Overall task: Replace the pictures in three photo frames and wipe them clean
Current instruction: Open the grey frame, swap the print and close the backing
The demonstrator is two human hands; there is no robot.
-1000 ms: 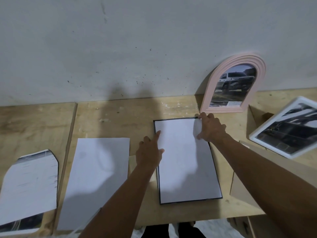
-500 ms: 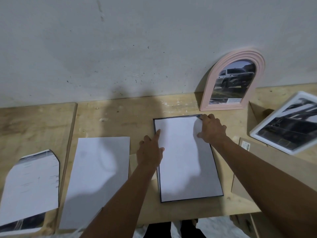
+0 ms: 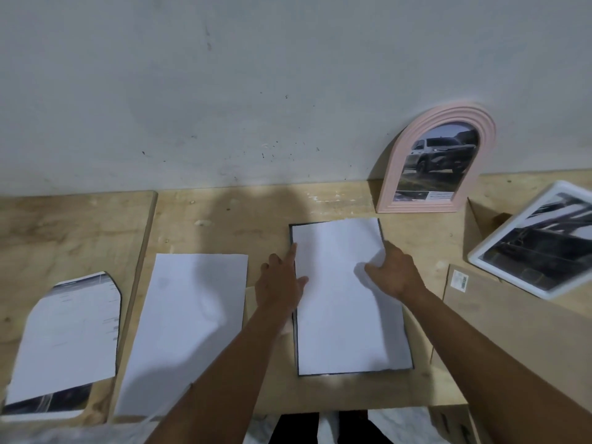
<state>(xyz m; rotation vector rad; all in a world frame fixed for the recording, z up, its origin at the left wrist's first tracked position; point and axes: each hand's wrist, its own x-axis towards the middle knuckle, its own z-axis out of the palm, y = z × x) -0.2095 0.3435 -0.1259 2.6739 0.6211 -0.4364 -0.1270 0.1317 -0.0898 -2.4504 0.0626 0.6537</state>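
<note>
A black rectangular frame [image 3: 410, 350] lies flat in the middle of the wooden table [image 3: 224, 219], with a white sheet [image 3: 346, 322] lying face down in it. My left hand [image 3: 280, 288] rests at the sheet's left edge, forefinger stretched along it and thumb on the paper. My right hand [image 3: 392, 272] presses on the sheet's right side, where the paper buckles up slightly. A pink arched frame [image 3: 397, 174] with a car picture leans on the wall. A white frame [image 3: 531, 288] with a dark picture lies tilted at the right.
A second white sheet [image 3: 182, 331] lies left of my left arm. Farther left is an arch-cut picture [image 3: 64, 341], face down. A brown cardboard box [image 3: 499, 322] with a barcode label sits at the right, under the white frame's corner. The wall stands close behind the table.
My right hand has slid from the sheet's top right corner down toward its middle right, lifting a small buckle in the paper. The left hand has stayed at the left edge.
</note>
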